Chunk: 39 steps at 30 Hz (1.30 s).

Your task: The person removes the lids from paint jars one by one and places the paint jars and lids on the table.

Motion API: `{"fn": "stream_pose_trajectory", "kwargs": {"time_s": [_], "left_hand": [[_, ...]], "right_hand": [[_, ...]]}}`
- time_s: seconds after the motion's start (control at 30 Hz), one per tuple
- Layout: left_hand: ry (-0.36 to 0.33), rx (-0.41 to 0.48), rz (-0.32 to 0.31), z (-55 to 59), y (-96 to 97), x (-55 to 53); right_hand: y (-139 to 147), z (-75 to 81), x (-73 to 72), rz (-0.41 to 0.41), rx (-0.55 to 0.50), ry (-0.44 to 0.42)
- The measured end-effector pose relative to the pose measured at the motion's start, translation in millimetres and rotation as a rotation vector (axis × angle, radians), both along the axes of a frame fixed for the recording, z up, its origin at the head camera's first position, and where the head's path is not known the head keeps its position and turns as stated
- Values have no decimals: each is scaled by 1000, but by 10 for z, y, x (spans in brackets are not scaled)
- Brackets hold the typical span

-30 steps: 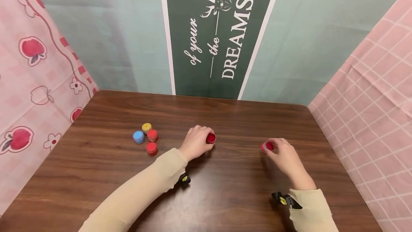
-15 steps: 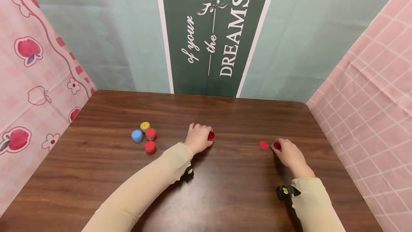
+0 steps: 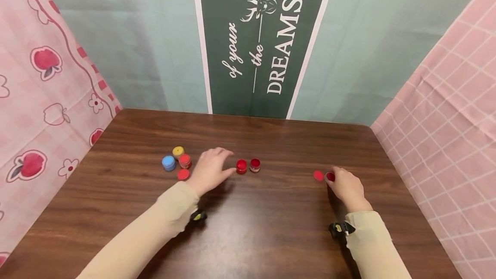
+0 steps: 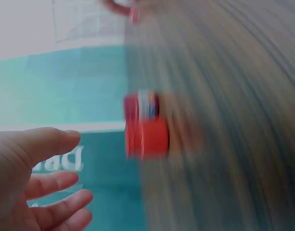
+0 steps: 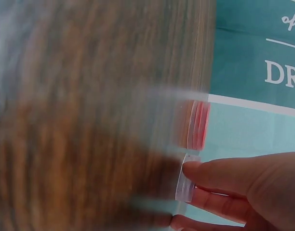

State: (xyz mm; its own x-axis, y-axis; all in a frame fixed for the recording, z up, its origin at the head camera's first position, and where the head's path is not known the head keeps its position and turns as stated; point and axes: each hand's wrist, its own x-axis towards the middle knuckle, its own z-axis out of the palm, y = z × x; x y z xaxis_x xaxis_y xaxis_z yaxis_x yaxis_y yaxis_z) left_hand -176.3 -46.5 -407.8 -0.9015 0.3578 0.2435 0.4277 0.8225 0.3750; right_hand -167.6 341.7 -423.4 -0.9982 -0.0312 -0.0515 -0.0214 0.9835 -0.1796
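In the head view my left hand (image 3: 210, 171) has its thumb and fingers spread apart and holds nothing. Just right of it, a bright red paint pot (image 3: 241, 166) and a darker red paint pot (image 3: 255, 165) stand side by side on the table. The left wrist view, blurred, has the bright red pot (image 4: 147, 138) in front of the darker one (image 4: 140, 106), apart from the hand. My right hand (image 3: 348, 187) pinches a clear-rimmed lid (image 5: 187, 178) between thumb and fingers at the tabletop. Beside that lid lies a red lid (image 3: 318, 175).
Left of my left hand is a cluster of small pots: yellow (image 3: 178, 152), blue (image 3: 168, 162), red (image 3: 184, 161) and another red (image 3: 183, 175), partly behind the hand. A brown wooden table (image 3: 271, 227) carries everything, with fabric hanging behind and at both sides.
My left hand has let go of a red pot and moved left, leaving two pots standing. My right hand moved right, away from the red lid now lying on the table, with the clear-rimmed lid.
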Motion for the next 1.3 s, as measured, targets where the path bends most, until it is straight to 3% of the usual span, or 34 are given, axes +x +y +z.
{"fn": "stream_pose_trajectory", "kwargs": {"time_s": [0.13,0.2,0.3,0.37,0.47,0.63,0.8,0.93,1.03,1.13,1.3], "left_hand": [[83,-26,138,26,-459,137],[65,-44,213,-7,-639,207],[-48,-61,284,-91,-823,296],[-138,-68,287,-154,-863,320],[-215,-62,257,-215,-883,321],[-241,-63,190,-235,-892,271],[-284,-18,137,-155,-830,292],[-243,123,61,-36,-633,383],[-210,267,-16,44,-419,454],[-231,398,-100,82,-194,526],[-235,501,-171,46,97,606]], "right_hand": [[-21,19,-33,2,-1,-15],[-26,45,-25,5,-14,-50],[-56,136,13,15,-38,-91],[-88,227,58,24,-60,-91],[-235,383,117,84,-142,-40],[-640,572,252,286,-326,35],[-1038,696,423,448,-382,29],[-1337,774,523,540,-397,-8],[-1560,828,559,578,-411,-16],[-1756,851,577,580,-419,-3],[-1972,826,594,526,-396,40]]}}
